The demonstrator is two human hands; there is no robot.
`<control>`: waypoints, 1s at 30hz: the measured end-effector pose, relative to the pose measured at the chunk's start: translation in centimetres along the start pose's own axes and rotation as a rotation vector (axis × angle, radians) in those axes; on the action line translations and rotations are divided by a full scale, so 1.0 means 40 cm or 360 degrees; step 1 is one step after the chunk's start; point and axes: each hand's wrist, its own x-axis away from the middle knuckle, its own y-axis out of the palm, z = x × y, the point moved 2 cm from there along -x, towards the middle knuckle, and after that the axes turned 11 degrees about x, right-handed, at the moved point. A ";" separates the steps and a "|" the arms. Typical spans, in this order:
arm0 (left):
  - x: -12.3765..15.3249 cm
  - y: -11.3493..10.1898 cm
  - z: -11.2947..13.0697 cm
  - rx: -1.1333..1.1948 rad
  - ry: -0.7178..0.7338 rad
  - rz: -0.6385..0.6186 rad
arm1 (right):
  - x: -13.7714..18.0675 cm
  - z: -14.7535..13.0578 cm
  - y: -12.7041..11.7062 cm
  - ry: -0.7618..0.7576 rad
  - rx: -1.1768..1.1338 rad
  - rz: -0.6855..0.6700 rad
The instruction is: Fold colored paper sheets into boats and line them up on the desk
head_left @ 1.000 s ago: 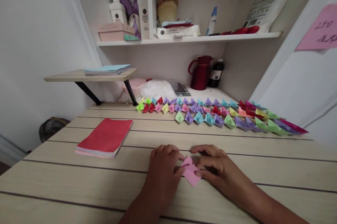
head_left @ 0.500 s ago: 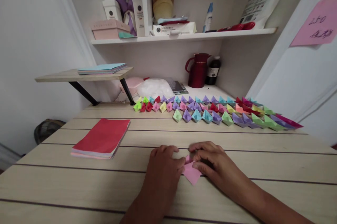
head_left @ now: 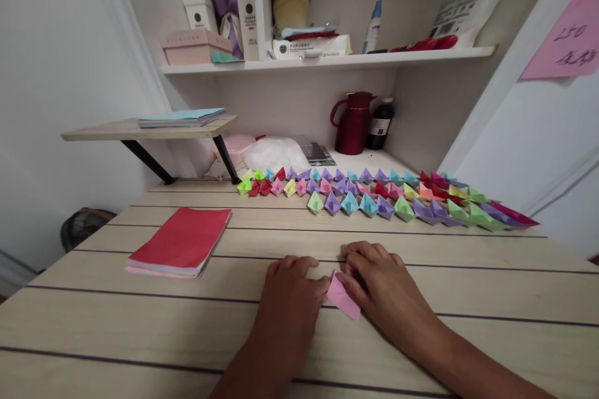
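Lying between the two hands, a small piece of pink paper (head_left: 345, 302) is partly hidden, its upper right edge covered by the right hand (head_left: 386, 283). The undersides of both hands are out of sight, and the forearms are cut off at the bottom. Palm down, the left hand (head_left: 291, 299) has its fingers loosely bent, a fingertip at the paper's left edge; the right hand curls inward, thumb over the paper. Whether either hand truly grips it, I cannot tell. Beyond both hands, rows of folded paper boats (head_left: 368, 206) cross the table (head_left: 154, 330), overlapping toward the right; left of the left hand lies a red-topped paper stack (head_left: 181, 240)
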 end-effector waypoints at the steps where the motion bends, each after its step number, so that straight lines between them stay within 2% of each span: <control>1: 0.000 0.000 0.001 -0.0011 0.0006 0.0011 | -0.001 0.001 0.000 0.0000 0.0029 0.0006; 6: 0.001 0.006 -0.003 -0.0030 0.0017 0.0011 | -0.006 0.004 0.004 -0.0041 0.0063 0.0006; 9: 0.002 0.013 -0.012 0.0007 0.0028 0.0102 | -0.007 0.007 0.008 -0.0050 0.0086 0.0001; 12: 0.002 0.026 -0.018 -0.0012 0.0182 0.0171 | -0.006 0.008 0.010 -0.0042 0.0089 -0.0007; 16: 0.000 0.056 -0.017 -0.0149 0.0421 -0.0021 | -0.006 0.013 0.009 -0.0024 0.0051 0.0009; 21: 0.008 0.073 -0.007 -0.0246 0.0334 -0.0110 | -0.007 0.031 0.007 0.0033 -0.0042 0.0011; 30: 0.019 0.053 -0.012 -0.0265 0.0317 -0.0114 | -0.002 0.080 0.008 0.0034 -0.0100 0.0021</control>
